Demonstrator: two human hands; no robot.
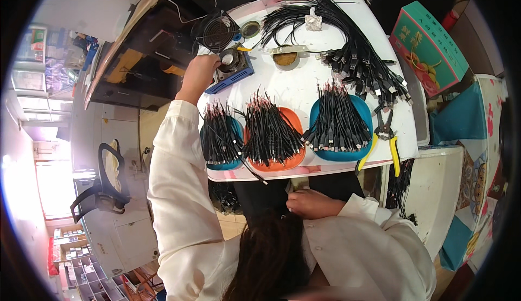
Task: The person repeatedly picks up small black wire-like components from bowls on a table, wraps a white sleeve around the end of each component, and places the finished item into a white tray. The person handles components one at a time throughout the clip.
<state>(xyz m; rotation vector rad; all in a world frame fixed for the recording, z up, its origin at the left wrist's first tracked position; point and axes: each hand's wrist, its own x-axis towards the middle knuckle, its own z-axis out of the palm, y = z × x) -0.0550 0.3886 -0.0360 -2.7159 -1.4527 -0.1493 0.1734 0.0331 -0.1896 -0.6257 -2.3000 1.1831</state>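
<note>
My left hand (199, 73) reaches to the far left of the table, its fingers curled together against a small blue box-shaped device (234, 77) with a round silvery pot (230, 59) on top. What those fingers pinch, if anything, is too small to make out. Below the near table edge, my right hand (312, 203) rests closed over my lap; its palm is hidden. Between the hands lie bundles of short black cables with bare reddish ends, on a left blue tray (221, 166), an orange tray (293, 117) and a right blue tray (362, 108).
Yellow-handled wire strippers (385, 134) lie at the near right. A large heap of black cables (353, 56) fills the far right. Farther back are a round tin (285, 59), a black fan (218, 31) and crumpled white tissue (313, 20). A green carton (429, 48) stands beyond the right edge.
</note>
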